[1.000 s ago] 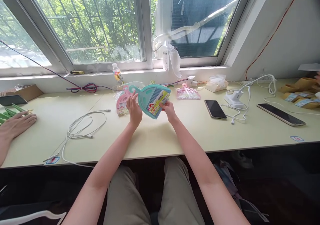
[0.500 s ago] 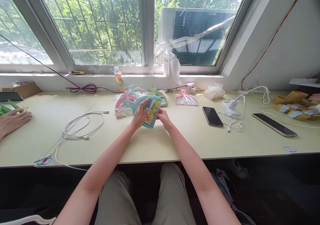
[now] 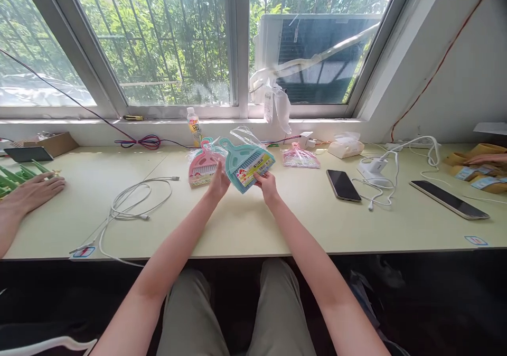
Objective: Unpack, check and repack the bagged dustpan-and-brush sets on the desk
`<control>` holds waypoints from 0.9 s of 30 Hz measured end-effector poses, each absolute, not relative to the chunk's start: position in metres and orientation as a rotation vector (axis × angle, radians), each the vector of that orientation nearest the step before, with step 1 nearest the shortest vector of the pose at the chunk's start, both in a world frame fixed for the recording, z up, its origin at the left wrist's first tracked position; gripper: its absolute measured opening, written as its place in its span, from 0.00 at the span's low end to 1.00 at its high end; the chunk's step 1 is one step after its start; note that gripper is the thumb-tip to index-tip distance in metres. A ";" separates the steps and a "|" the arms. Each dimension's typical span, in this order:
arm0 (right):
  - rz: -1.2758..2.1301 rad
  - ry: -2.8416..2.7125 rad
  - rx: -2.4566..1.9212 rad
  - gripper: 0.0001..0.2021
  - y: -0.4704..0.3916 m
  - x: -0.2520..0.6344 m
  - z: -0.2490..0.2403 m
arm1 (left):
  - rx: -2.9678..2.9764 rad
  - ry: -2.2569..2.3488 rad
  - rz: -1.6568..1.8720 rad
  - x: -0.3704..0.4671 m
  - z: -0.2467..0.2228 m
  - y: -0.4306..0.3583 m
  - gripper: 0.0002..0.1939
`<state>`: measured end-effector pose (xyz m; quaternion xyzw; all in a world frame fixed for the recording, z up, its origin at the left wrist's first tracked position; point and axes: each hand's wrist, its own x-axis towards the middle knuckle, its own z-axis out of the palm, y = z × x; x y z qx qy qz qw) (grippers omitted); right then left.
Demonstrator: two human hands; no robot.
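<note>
Above the table I hold a teal mini dustpan and brush set (image 3: 247, 160) with a yellow label on its front and clear wrapping around its handle. My right hand (image 3: 268, 184) pinches its lower right edge, thumb on the label side. At its left edge is my left hand (image 3: 219, 183), closed against the side, its fingertips partly hidden. Just behind that hand a pink dustpan set (image 3: 202, 170) lies in clear wrapping, with a bit of teal showing behind it. Farther right rests another wrapped pink dustpan set (image 3: 301, 157).
A drink bottle (image 3: 194, 126) stands by the window. White cable coils (image 3: 130, 200) lie left, near another person's hand (image 3: 43, 189) on green leaves. To the right are a phone (image 3: 343, 185), a tissue pack (image 3: 346, 144), a charger (image 3: 372, 170) and a dark tablet-like device (image 3: 449, 199).
The teal dustpan set has been turned so its label faces me and its handle points up left. My left hand has moved from its front to its left edge.
</note>
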<state>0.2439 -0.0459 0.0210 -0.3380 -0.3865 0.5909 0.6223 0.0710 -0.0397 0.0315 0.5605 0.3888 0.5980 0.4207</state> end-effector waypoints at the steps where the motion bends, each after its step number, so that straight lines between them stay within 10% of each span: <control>1: 1.358 -0.888 -0.780 0.12 -0.046 0.241 0.020 | 1.262 0.898 1.449 0.074 0.030 -0.041 0.30; 13: 1.313 -0.575 -0.767 0.07 -0.035 0.242 0.008 | 1.104 0.840 1.096 0.106 0.018 -0.062 0.15; 27: 1.332 -0.733 -0.820 0.10 -0.039 0.238 0.014 | 1.303 0.890 1.338 0.092 0.018 -0.054 0.31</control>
